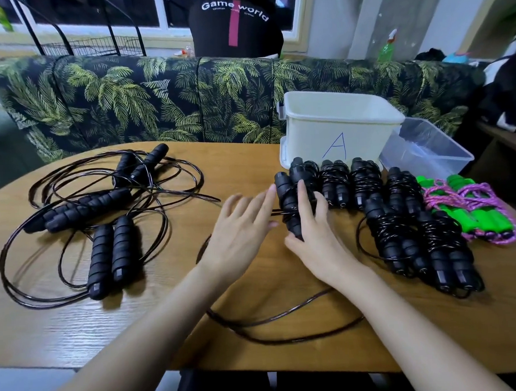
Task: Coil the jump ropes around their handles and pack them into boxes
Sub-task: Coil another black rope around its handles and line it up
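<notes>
Before the white plastic box (337, 131), the right hand (309, 237) curls round paired black foam handles (292, 190), probably steadying them so the left hand (240, 226), straight-fingered and empty, can wind.

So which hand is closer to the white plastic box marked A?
Right. The right hand grips black ridged handles before the white plastic box; the left hand is farther left.

**A living room at home**

A long sofa in black fabric printed with green palm leaves (156, 96) backs an oval wooden table (78, 324). Behind it are white-framed windows (163, 18), a black wire rack (93, 47) and a green plastic spray bottle (388, 48).
</notes>
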Demonstrator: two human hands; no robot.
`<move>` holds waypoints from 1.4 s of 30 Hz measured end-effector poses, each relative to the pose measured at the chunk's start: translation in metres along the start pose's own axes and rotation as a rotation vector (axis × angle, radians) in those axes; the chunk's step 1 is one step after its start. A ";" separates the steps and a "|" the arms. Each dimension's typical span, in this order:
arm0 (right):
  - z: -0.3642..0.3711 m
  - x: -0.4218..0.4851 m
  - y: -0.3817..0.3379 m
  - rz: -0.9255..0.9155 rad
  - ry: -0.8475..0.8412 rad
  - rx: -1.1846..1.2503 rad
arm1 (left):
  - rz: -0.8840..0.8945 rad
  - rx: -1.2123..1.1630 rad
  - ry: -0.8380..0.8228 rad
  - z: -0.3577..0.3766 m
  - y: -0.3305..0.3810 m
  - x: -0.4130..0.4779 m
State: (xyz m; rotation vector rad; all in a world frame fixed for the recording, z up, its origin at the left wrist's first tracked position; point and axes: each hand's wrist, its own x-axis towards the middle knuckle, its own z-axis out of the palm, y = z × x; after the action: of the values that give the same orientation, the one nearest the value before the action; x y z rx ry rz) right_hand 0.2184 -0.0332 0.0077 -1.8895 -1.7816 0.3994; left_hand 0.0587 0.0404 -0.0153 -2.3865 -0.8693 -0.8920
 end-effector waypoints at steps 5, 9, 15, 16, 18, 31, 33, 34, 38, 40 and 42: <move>-0.001 0.003 -0.004 -0.054 -0.009 0.009 | -0.291 -0.348 -0.186 0.007 0.003 0.006; -0.006 0.015 -0.005 -0.108 0.026 0.155 | -0.596 -1.084 -0.240 0.013 -0.012 0.021; 0.001 0.039 -0.006 -0.145 0.136 0.287 | -0.741 -1.557 -0.171 0.012 -0.023 0.044; 0.004 0.042 -0.004 -0.146 0.158 0.244 | -0.755 -1.540 -0.147 0.012 -0.022 0.045; 0.010 0.048 0.002 -0.134 0.187 0.164 | -0.790 -1.500 -0.106 0.014 -0.020 0.044; 0.023 0.042 0.015 -0.118 0.281 0.418 | -0.615 -1.406 -0.169 0.025 -0.029 0.029; 0.019 0.041 0.014 -0.109 0.248 0.520 | -0.710 -1.439 -0.122 0.027 -0.030 0.028; 0.018 0.040 0.012 -0.101 0.218 0.596 | -0.759 -1.459 -0.097 0.029 -0.030 0.028; 0.018 0.036 0.004 -0.079 0.124 0.840 | -0.863 -1.616 -0.177 0.028 -0.028 0.028; 0.019 0.036 0.005 -0.070 0.084 0.875 | -0.889 -1.692 -0.196 0.024 -0.028 0.031; 0.018 0.039 0.009 -0.038 0.082 0.759 | -0.912 -1.694 -0.163 0.020 -0.026 0.032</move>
State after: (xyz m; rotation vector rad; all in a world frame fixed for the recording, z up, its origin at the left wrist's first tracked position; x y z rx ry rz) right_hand 0.2204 0.0077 -0.0074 -1.3057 -1.3335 0.8308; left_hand 0.0681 0.0837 -0.0018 -3.2807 -1.7658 -2.5956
